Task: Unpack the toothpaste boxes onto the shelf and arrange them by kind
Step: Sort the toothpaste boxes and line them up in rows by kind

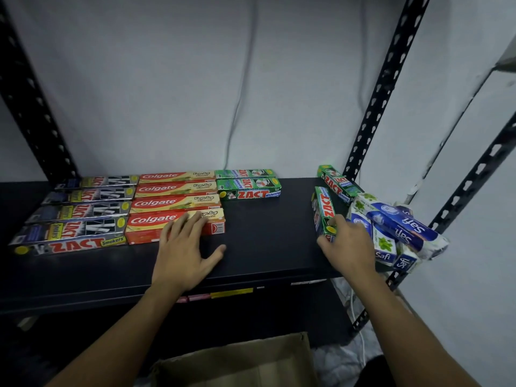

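**Light boxes: hold the long sides**

The left hand (183, 247) lies flat, fingers straight, on the front Colgate box (148, 223), middle left. The right hand (347, 244) wraps its fingers round a green Zact box (324, 210), middle right on the shelf (265, 224). It looks light, stiff and easy to squash.

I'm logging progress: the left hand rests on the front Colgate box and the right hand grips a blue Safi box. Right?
Not quite. The head view shows the right hand gripping a green Zact box, not a Safi one; the left hand does rest on the front Colgate box.
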